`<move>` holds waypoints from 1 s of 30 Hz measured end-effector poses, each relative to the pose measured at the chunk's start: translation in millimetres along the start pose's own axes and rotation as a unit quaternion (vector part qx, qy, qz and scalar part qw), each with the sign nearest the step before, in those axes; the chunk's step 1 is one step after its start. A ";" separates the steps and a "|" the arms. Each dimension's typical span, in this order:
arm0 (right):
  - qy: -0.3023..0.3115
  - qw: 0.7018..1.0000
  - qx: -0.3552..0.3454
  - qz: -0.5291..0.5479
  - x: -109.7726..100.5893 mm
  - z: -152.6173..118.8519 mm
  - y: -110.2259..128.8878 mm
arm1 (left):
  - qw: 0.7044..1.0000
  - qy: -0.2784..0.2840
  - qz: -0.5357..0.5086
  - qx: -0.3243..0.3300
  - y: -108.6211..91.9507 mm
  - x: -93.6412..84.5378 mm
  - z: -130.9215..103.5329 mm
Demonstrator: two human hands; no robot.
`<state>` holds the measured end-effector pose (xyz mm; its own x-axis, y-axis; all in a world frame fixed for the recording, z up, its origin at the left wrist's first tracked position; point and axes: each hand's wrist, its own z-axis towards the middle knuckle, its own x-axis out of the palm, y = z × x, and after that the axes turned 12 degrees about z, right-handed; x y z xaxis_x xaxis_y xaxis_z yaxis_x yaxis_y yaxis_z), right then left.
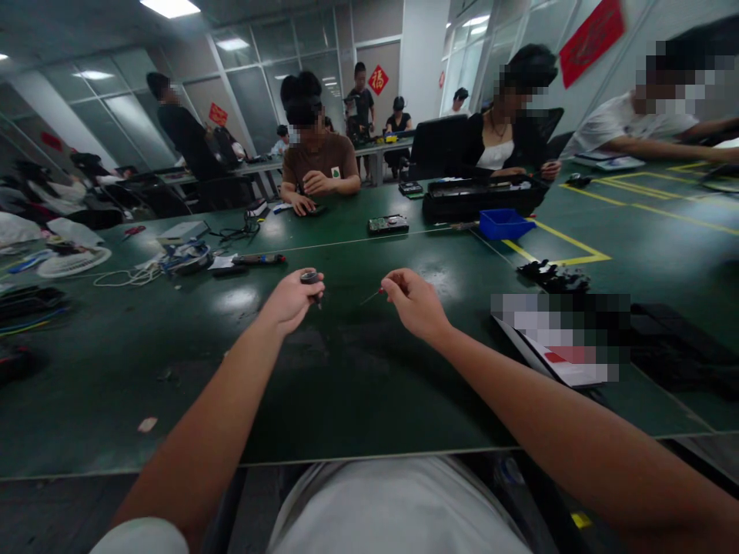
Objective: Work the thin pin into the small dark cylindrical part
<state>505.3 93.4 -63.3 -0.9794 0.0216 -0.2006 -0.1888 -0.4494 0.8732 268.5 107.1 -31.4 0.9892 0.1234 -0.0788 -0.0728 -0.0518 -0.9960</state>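
Observation:
My left hand (290, 302) is closed around a small round dark object (310, 276) with a metallic-looking top, held above the green table. Its exact kind I cannot make out. To the right, my right hand (416, 304) pinches a thin screwdriver (372, 296), with a bit of red showing at the fingers and its slim shaft pointing left and down. Most of its handle is hidden in my fingers. A gap separates the screwdriver's tip from the round object.
Beyond my hands lies a hard drive (389, 224) on the green table (346, 408). A blue bin (505, 224) stands by a long black case (482, 201). Papers (557, 346) lie at right, cables (185, 258) at left. A co-worker (320, 158) sits opposite.

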 end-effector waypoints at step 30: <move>-0.054 0.996 -0.063 0.034 -1.1 -6.4 9.2 | 0.919 0.034 0.316 0.234 51.3 45.5 -18.6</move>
<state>505.1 83.5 -57.9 -0.9928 0.0809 -0.0886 -0.1188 -0.5621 0.8185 312.1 91.6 -85.2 0.7354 0.1521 -0.6603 -0.6660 0.3423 -0.6628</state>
